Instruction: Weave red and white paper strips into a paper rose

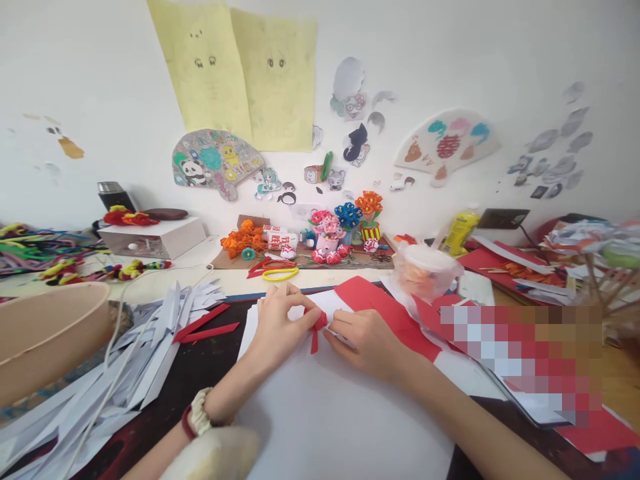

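Bare forearms (447,407) (240,390) reach in from the bottom edge, the left one with a cream scrunchie (201,407) at the wrist. The left hand (277,320) pinches a small folded red paper strip (321,321) between thumb and fingers; the right hand (367,340) closes narrowly at its other side, fingertips close together. Holding it from both sides probably keeps the folds from springing open, and one end hangs down free. Beneath are large white sheets (345,413), seemingly a pale, flat backing, on a dark surface (205,367). To the left, loose red strips (215,331) lie beside a heap of white paper strips (150,353), likely kept within reach.

On the wall, a white fan (427,150) carries the red double-happiness character 囍. A white wrapper (281,239) at the back shows red Chinese characters, too blurred to read surely. The label on a yellow bottle (461,233) is illegible.
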Available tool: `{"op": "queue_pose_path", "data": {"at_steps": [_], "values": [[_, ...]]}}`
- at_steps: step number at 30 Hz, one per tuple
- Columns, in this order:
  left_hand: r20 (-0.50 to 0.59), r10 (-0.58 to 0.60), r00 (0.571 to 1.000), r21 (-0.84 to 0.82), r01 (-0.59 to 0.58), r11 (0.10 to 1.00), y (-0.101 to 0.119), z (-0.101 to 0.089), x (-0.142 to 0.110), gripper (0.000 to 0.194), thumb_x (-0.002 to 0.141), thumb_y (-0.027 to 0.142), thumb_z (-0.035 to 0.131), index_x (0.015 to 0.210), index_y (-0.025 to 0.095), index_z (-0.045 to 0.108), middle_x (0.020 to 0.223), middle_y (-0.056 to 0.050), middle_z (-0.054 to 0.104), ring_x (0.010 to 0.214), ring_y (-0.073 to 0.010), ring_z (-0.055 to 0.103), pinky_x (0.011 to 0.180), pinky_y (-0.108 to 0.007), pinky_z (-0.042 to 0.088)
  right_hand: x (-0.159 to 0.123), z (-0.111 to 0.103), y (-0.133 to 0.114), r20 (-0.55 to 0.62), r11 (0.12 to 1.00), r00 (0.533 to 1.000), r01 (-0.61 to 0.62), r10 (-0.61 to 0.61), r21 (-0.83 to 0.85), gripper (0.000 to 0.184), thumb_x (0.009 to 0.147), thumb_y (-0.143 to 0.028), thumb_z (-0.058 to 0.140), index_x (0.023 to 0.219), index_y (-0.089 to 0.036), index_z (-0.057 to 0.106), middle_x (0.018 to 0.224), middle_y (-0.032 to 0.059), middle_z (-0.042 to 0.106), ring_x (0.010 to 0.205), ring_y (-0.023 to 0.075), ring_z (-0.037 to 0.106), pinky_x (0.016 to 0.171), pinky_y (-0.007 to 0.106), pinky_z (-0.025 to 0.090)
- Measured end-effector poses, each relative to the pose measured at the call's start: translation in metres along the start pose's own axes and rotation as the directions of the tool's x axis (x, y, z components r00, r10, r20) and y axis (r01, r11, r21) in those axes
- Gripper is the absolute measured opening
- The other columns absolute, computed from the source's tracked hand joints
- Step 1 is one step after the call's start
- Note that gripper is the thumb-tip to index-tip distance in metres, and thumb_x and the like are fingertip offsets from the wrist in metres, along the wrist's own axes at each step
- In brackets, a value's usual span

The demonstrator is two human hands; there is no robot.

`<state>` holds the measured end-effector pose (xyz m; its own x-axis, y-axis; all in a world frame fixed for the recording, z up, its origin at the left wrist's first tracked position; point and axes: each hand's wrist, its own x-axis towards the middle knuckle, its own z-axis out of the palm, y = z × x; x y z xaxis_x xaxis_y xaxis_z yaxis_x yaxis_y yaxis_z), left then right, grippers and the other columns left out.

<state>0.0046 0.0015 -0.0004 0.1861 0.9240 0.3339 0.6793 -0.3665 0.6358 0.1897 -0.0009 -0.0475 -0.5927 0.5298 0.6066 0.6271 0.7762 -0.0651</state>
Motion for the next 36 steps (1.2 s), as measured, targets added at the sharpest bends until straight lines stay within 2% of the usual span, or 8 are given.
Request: {"op": "queue_pose_path", "data": {"at_steps": [7, 13, 21, 26, 28, 31, 34, 36], "values": [[-0.048, -0.035, 0.998, -0.053, 0.032, 0.998, -0.006, 0.002, 0.003, 0.019, 0.077, 0.024, 0.064, 0.061, 0.025, 0.072, 0.081, -0.003, 0.063, 0.093, -0.0272, 0.053, 0.086, -0.045, 0.04, 0.001, 0.001, -0.003, -0.054, 0.999, 0.999, -0.003, 0.005, 0.04, 0.029, 0.093, -0.018, 0.046, 0.065, -0.016, 0.053, 0.058, -0.0036, 0.048, 0.05, 0.0084, 0.031, 0.047, 0.024, 0.02], [-0.075, -0.047, 0.996, -0.094, 0.039, 0.995, -0.007, 0.001, 0.003, 0.017, 0.076, 0.025, 0.065, 0.06, 0.025, 0.072, 0.081, -0.003, 0.063, 0.092, -0.0265, 0.055, 0.087, -0.044, 0.041, 0.001, 0.002, -0.003, -0.116, 0.996, 0.992, -0.043, 0.052, 0.077, 0.032, 0.09, -0.017, 0.047, 0.058, -0.017, 0.046, 0.054, -0.0044, 0.044, 0.047, 0.0075, 0.03, 0.046, 0.023, 0.019], [0.015, 0.056, 0.998, -0.009, -0.056, 0.998, -0.005, 0.004, 0.003, 0.017, 0.082, 0.026, 0.064, 0.068, 0.026, 0.074, 0.082, -0.003, 0.06, 0.091, -0.0248, 0.054, 0.084, -0.041, 0.041, 0.0, 0.004, -0.002, -0.04, 0.997, 0.999, -0.031, 0.033, 0.065, 0.032, 0.093, -0.019, 0.046, 0.061, -0.016, 0.05, 0.056, -0.0028, 0.049, 0.049, 0.0083, 0.033, 0.047, 0.024, 0.018], [-0.071, 0.147, 0.987, -0.026, -0.149, 0.988, -0.009, -0.006, 0.005, 0.015, 0.087, 0.026, 0.06, 0.08, 0.023, 0.073, 0.083, -0.003, 0.062, 0.09, -0.023, 0.056, 0.082, -0.037, 0.042, -0.001, 0.0, 0.001, 0.049, 0.979, 0.983, -0.179, 0.175, 0.093, 0.033, 0.095, -0.023, 0.048, 0.063, -0.016, 0.052, 0.059, -0.002, 0.052, 0.051, 0.0089, 0.04, 0.05, 0.024, 0.021], [-0.083, 0.267, 0.96, -0.036, -0.27, 0.962, -0.012, -0.013, 0.004, 0.014, 0.09, 0.026, 0.057, 0.088, 0.023, 0.071, 0.086, -0.003, 0.064, 0.088, -0.0207, 0.057, 0.081, -0.034, 0.042, 0.001, -0.002, 0.003, 0.094, 0.959, 0.962, -0.266, 0.257, 0.101, 0.031, 0.096, -0.025, 0.048, 0.066, -0.017, 0.055, 0.063, -0.0009, 0.056, 0.055, 0.0101, 0.045, 0.052, 0.024, 0.023], [0.142, 0.479, 0.866, 0.062, -0.491, 0.869, -0.016, -0.019, -0.001, 0.012, 0.092, 0.03, 0.058, 0.095, 0.023, 0.068, 0.088, -0.002, 0.066, 0.082, -0.0175, 0.059, 0.075, -0.031, 0.04, 0.003, -0.005, 0.006, 0.115, 0.933, 0.937, -0.343, 0.331, 0.107, 0.029, 0.096, -0.024, 0.049, 0.069, -0.017, 0.057, 0.066, 0.0005, 0.059, 0.059, 0.012, 0.051, 0.053, 0.024, 0.026], [0.271, 0.587, 0.763, 0.214, -0.642, 0.736, -0.016, -0.014, -0.005, 0.016, 0.092, 0.031, 0.061, 0.104, 0.021, 0.064, 0.096, -0.004, 0.069, 0.084, -0.0186, 0.06, 0.071, -0.031, 0.038, 0.004, -0.005, 0.008, 0.101, 0.926, 0.936, -0.35, 0.339, 0.139, 0.029, 0.096, -0.023, 0.05, 0.069, -0.016, 0.058, 0.065, 0.0003, 0.06, 0.059, 0.0121, 0.051, 0.053, 0.024, 0.027], [0.283, 0.622, 0.73, 0.294, -0.683, 0.668, -0.016, -0.008, -0.006, 0.014, 0.095, 0.029, 0.055, 0.101, 0.019, 0.064, 0.093, -0.005, 0.07, 0.082, -0.0191, 0.06, 0.069, -0.031, 0.036, 0.004, -0.004, 0.009, 0.078, 0.928, 0.94, -0.341, 0.332, 0.154, 0.028, 0.095, -0.022, 0.052, 0.068, -0.016, 0.058, 0.063, -0.0006, 0.058, 0.056, 0.0114, 0.049, 0.052, 0.023, 0.027]]}}
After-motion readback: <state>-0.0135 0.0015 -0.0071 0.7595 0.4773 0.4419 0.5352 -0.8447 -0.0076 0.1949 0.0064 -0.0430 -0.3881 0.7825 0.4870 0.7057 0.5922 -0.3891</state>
